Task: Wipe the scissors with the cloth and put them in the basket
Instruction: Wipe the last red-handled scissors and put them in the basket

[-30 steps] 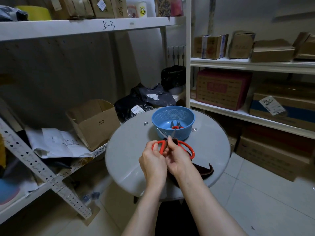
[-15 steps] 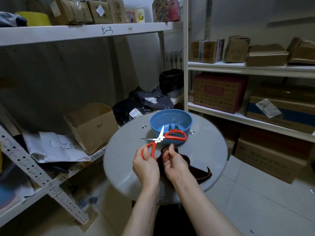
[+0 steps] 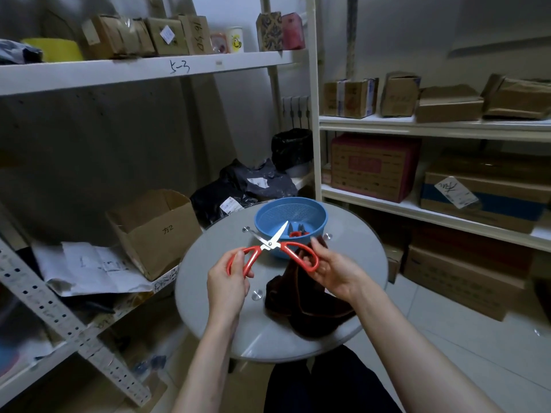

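Box-laden shelves (image 3: 417, 129) ring a round grey table (image 3: 357, 248). Over it, just before the blue basket (image 3: 290, 210), my left hand (image 3: 226, 278) and right hand (image 3: 334, 272) each grip one red loop of the splayed scissors (image 3: 269, 244), dark cloth (image 3: 307, 305) heaped beneath the right.

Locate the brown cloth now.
Head view: the brown cloth is heaped on the near right of the round table, its upper end rising into the right hand beside the scissors, nearer than the blue basket.
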